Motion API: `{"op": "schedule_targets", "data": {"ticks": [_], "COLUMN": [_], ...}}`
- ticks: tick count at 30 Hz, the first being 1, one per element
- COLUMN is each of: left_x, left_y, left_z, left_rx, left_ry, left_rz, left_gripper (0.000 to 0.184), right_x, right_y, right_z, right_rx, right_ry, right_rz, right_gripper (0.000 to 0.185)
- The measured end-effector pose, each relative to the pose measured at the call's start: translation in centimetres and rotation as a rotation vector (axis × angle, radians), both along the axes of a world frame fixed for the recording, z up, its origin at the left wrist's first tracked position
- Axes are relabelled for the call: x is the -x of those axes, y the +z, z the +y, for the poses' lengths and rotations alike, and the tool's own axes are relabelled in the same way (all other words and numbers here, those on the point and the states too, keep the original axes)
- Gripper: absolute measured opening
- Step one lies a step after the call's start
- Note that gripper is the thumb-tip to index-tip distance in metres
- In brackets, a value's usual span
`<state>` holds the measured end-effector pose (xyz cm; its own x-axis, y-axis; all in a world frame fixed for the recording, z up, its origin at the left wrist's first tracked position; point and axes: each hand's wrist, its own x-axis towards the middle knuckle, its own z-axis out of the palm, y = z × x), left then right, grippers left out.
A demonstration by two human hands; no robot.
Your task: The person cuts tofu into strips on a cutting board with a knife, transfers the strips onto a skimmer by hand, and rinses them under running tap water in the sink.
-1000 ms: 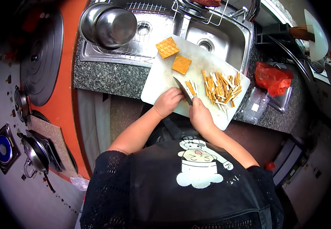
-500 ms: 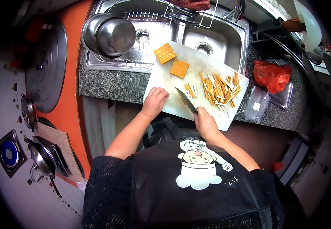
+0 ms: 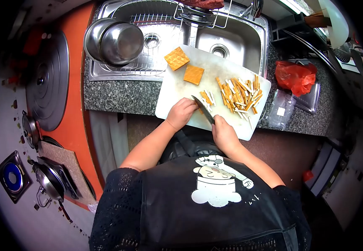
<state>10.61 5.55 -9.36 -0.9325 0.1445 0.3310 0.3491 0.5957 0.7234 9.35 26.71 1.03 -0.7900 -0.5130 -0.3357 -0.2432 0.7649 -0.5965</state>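
My right hand (image 3: 225, 134) is wrapped round the handle of a kitchen knife (image 3: 203, 109), its blade angled up and left over the white cutting board (image 3: 169, 94). My left hand (image 3: 182, 113) has its fingers bunched against a small piece of dried tofu (image 3: 200, 110) beside the blade; the fingers hide most of that piece. Just right of the knife lies a small group of cut strips (image 3: 207, 98). A larger pile of orange-and-white dried tofu strips (image 3: 240, 95) covers the board's right side. Two whole orange squares (image 3: 194, 75) of dried tofu lie at the upper left.
Beyond the board is a double steel sink (image 3: 248, 44), which the board's far edge overlaps. Metal bowls (image 3: 122, 43) sit on a wire rack at left. A red plastic bag (image 3: 295, 78) and a clear plastic packet (image 3: 281, 109) lie on the granite counter (image 3: 118, 96) at right.
My left hand has moved right, from the board's left part to the tofu piece by the blade. The right hand keeps the knife in nearly the same place.
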Motion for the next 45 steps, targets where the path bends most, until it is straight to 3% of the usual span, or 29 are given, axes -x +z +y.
{"op": "schedule_targets", "data": {"ticks": [10, 14, 19, 21, 27, 30, 33, 36, 40, 45], "left_x": [0.0, 0.0, 1.1, 2.1, 7.2, 9.4, 10.5, 9.9, 5.7, 2.2], "left_y": [0.2, 1.3, 2.8, 3.8, 7.3, 5.5, 4.5, 5.1, 6.0, 4.9], "left_z": [-0.3, -2.9, -8.4, -9.0, -5.0, -2.6, -1.1, -0.5, 0.0, -0.2], "left_rx": [-0.039, -0.071, 0.115, 0.161, 0.407, 0.636, 0.820, 0.823, 0.633, 0.226], "left_ry": [-0.001, 0.225, 0.376, 0.349, 0.099, 0.026, -0.025, -0.113, -0.392, -0.158], "left_rz": [-0.048, -0.120, -0.033, -0.021, -0.088, -0.055, -0.089, -0.157, -0.183, -0.273], "left_gripper": [0.019, 0.016, 0.020, 0.022, 0.056, 0.071, 0.071, 0.069, 0.066, 0.061], "right_x": [0.5, 0.0, -0.6, -0.6, 0.8, 1.9, 2.3, 1.8, 0.5, -0.1], "right_y": [-3.0, -1.3, -1.5, -1.6, -2.6, -2.0, -2.3, -1.6, -0.1, -0.5], "right_z": [-2.3, -0.5, -0.4, -0.8, 2.5, 4.0, 4.9, 5.1, 4.9, 4.2], "right_rx": [0.068, 0.123, 0.043, 0.065, 0.056, 0.006, 0.043, 0.089, 0.129, 0.087], "right_ry": [-0.135, -0.144, 0.062, -0.052, -0.328, -0.386, -0.448, -0.471, -0.398, -0.228], "right_rz": [0.071, 0.050, -0.068, -0.067, 0.037, 0.024, 0.027, 0.011, 0.018, 0.059], "right_gripper": [0.020, 0.023, 0.020, 0.020, 0.027, 0.027, 0.027, 0.026, 0.025, 0.020]}}
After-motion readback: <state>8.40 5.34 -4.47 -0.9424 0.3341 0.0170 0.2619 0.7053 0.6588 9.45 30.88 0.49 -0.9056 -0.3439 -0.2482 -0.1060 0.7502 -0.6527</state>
